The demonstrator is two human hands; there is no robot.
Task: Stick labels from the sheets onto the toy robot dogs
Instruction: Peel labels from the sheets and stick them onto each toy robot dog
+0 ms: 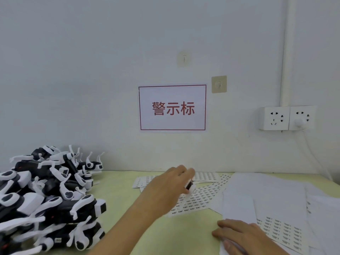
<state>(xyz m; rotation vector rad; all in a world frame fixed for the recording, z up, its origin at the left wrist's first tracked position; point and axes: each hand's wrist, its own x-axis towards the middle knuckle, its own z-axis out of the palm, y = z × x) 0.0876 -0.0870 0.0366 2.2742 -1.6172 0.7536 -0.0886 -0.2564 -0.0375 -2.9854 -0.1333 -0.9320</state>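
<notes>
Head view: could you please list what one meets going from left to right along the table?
Pile of toy robot dogs → left hand holding a toy part → printed label sheets → right hand resting on blank white sheets.

Our pale green counter [121,203] against the wall

On it we see a heap of black-and-white toy robot dogs [46,196] at left, label sheets [202,197] fanned mid-back, and white paper sheets [266,196] overlapping at right.

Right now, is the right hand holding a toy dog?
No, the right hand rests flat on the white sheets; the left hand holds one.
</notes>
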